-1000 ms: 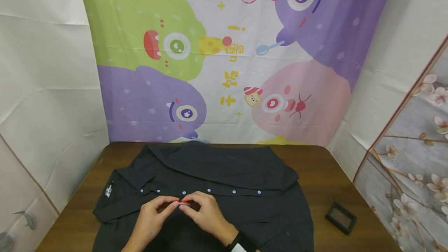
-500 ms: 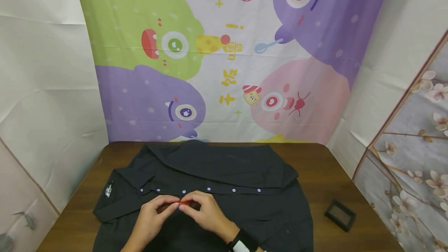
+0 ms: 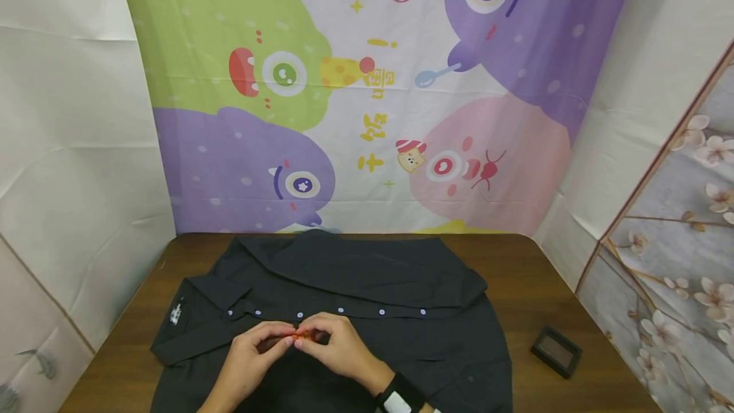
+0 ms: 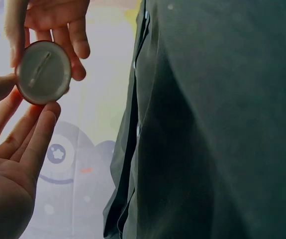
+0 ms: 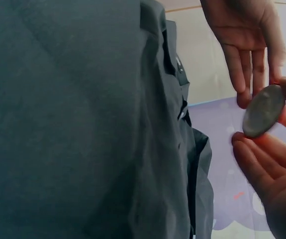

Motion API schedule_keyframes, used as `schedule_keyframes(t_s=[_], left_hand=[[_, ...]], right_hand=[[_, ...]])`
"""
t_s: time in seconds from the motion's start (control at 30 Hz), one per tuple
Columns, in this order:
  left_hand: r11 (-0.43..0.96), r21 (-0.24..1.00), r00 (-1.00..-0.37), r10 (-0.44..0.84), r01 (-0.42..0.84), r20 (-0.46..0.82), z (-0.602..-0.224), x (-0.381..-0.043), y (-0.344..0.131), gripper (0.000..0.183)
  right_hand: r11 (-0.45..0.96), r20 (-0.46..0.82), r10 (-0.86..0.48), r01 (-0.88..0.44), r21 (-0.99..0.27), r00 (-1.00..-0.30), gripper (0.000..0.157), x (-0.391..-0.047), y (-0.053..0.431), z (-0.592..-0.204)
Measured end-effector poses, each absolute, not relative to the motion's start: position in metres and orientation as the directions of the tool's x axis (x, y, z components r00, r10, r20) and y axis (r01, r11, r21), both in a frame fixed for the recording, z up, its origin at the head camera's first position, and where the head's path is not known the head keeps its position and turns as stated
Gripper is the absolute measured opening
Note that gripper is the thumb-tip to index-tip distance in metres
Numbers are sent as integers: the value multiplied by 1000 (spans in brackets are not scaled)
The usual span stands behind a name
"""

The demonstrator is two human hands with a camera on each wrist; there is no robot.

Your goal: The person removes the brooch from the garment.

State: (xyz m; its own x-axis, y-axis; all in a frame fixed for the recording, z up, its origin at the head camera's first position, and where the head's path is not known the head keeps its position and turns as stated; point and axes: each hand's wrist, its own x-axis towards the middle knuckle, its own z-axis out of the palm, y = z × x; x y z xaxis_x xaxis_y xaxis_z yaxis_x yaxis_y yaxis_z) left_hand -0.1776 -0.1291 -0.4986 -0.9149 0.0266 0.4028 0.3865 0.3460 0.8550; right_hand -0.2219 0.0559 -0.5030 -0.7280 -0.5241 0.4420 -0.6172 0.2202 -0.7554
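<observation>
A round pin badge (image 4: 43,74) with a red edge is held between both hands above the shirt. Its metal back and the straight pin across it face the left wrist camera. My left hand (image 3: 252,352) pinches one side of the badge with thumb and fingertips, while my right hand (image 3: 338,346) pinches the opposite side. From the head only a thin red-orange strip of the badge shows between the fingertips. Beneath both hands a black shirt (image 3: 367,282) lies spread out, with pale buttons along its placket.
The shirt covers most of the brown table (image 3: 533,285). On the right of the table sits a small black box (image 3: 556,352) with a window-like top. A cartoon-print cloth (image 3: 367,101) hangs behind the table's far edge.
The badge has tilted slightly between the fingertips, its pale edge giving way to red-orange in the head view. Both hands keep nearly the same place, and the head view has shifted a little.
</observation>
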Motion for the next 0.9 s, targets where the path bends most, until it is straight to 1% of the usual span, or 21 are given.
schedule_keyframes(t_s=[0.17,0.23,0.5,0.73,0.9], left_hand=[[354,848,-912,44,395,407,-498,-177,-128,10],[357,849,-915,45,389,401,-497,-177,-128,10],[368,849,-921,64,380,384,-495,-178,-126,10],[349,839,-906,86,417,415,-496,-178,-125,10],[341,842,-905,84,419,416,-497,-178,-124,11]], right_hand=[[252,315,-570,-527,-812,-759,16,-221,58,-497],[267,299,-577,-522,-810,-760,15,-222,59,-495],[291,265,-577,-497,-817,-773,17,-222,63,-490],[288,257,-577,-487,-824,-775,19,-222,65,-488],[279,253,-578,-479,-832,-776,19,-223,66,-489]])
